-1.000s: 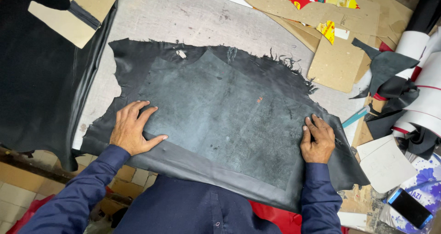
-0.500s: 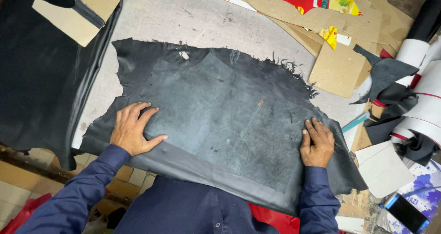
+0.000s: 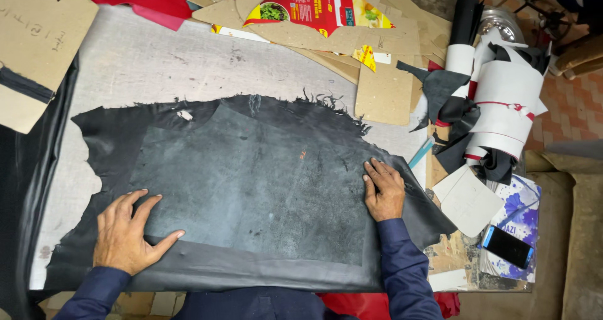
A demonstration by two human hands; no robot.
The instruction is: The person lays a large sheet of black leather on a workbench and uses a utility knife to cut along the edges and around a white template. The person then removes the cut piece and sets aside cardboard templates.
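Since the earlier frame, both our hands have kept their places on the black leather hide [image 3: 251, 182], which lies flat across the grey table [image 3: 157, 62]. Left hand [image 3: 129, 232] presses the hide's near-left edge, fingers spread wide, holding nothing. Right hand [image 3: 384, 189] rests flat at the hide's right edge, fingers close together. Cardboard patterns [image 3: 383, 94] lie just beyond the hide's far-right edge.

A grey, scuffed desk [image 3: 157, 62] carries a large dark leather hide [image 3: 251, 188] spread flat across its near half. Brown cardboard pieces [image 3: 383, 91] lie along the far edge, white rolls [image 3: 509, 100] at the right, and a phone [image 3: 507, 247] at the near right.
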